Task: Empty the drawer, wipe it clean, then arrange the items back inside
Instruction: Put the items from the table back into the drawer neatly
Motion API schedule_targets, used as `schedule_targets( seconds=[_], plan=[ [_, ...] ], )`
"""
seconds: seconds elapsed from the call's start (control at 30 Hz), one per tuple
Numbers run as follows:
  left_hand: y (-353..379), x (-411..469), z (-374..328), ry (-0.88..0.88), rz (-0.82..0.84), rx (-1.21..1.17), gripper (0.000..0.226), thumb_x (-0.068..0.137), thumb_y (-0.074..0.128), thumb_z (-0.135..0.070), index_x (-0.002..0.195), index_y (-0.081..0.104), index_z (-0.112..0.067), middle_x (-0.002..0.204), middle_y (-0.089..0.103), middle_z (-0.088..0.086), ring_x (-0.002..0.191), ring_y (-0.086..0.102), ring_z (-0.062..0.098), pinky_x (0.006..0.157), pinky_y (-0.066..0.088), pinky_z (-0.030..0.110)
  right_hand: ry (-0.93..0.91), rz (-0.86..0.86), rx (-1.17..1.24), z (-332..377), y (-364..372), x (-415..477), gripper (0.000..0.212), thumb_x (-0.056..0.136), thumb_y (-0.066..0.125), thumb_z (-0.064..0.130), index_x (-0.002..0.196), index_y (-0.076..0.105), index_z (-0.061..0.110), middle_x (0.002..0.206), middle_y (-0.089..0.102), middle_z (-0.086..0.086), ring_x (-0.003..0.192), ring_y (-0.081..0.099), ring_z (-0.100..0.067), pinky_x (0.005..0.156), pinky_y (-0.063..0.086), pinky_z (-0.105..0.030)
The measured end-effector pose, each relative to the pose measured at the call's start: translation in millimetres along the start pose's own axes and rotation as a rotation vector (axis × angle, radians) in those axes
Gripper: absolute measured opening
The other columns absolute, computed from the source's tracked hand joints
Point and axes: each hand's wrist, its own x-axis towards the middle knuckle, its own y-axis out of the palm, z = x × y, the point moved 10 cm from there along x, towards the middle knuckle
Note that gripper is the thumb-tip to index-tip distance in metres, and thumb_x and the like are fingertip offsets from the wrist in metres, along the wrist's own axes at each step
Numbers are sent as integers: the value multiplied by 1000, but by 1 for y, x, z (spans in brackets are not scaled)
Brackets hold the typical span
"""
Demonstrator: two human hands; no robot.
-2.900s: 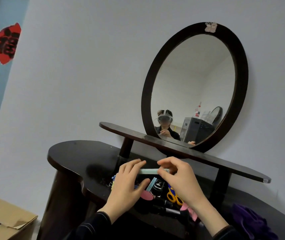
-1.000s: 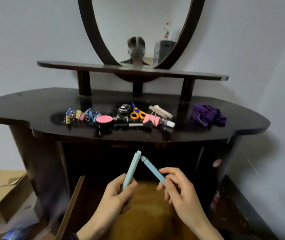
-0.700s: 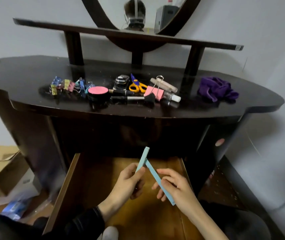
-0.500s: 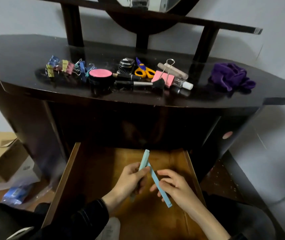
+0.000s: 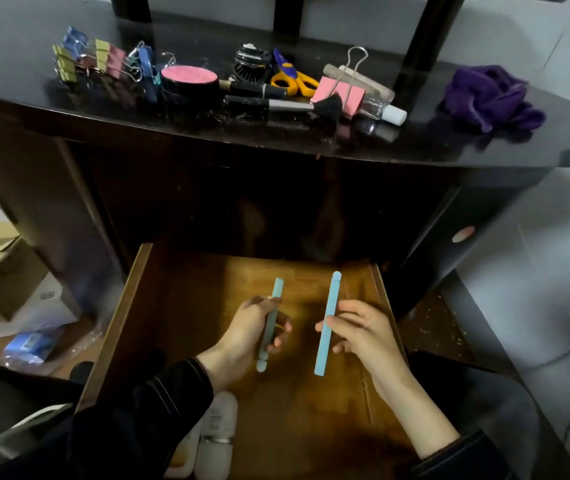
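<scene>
Lower centre: your left hand [image 5: 247,329] grips one blue stick [image 5: 277,289], your right hand [image 5: 365,336] pinches the other stick [image 5: 329,311], over the drawer [image 5: 127,306].

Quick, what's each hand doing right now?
Left hand: gripping the paler blue stick.
Right hand: pinching the brighter blue stick.

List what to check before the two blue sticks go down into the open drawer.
1. Drawer pulled open: ok.
2. Left hand grips the left stick: ok.
3. Right hand pinches the right stick: ok.
4. Drawer floor around both sticks looks bare: ok; white bottles lie only at the near edge.
5. Drawer wiped clean: cannot tell.
6. Purple cloth set aside on the tabletop: ok.
</scene>
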Motion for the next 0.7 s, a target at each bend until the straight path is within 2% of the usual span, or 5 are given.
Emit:
schedule_targets(
  seconds=[0.13,0.23,0.4,0.5,0.7],
  plan=[
    [1,-2,1,-15,-10,56,22,106,46,-21,120,46,-5,79,66,15,46,49,20,39,37,25,29,-5,-16,-5,0,-1,41,93,70,12,132,56,11,94,78,-1,88,75,-13,65,59,-27],
    [0,-3,3,-18,-20,92,23,104,51,-21,119,49,-4,86,62,15,49,50,20,40,39,25,9,-34,-154,-4,-3,0,53,91,73,13,139,51,15,112,72,-4,84,74,-16,70,61,-28],
    [-13,1,9,-61,-82,144,24,101,57,-21,117,54,-3,87,58,15,52,50,18,43,37,27,-49,164,-798,-10,11,8,97,94,67,8,157,3,45,107,57,5,81,67,-12,76,61,-28],
    [-12,4,13,-82,-73,119,24,100,59,-20,115,55,-2,84,57,14,52,50,19,42,36,28,-56,290,-1073,-23,19,12,91,93,67,7,152,11,48,105,55,2,78,63,-11,68,60,-28],
    [-3,1,18,-98,-19,146,25,100,58,-21,115,56,-1,83,57,13,53,50,18,41,37,27,-102,457,-1322,-34,31,14,58,92,68,8,133,32,28,93,59,-2,73,66,-18,64,62,-37]
  ],
)
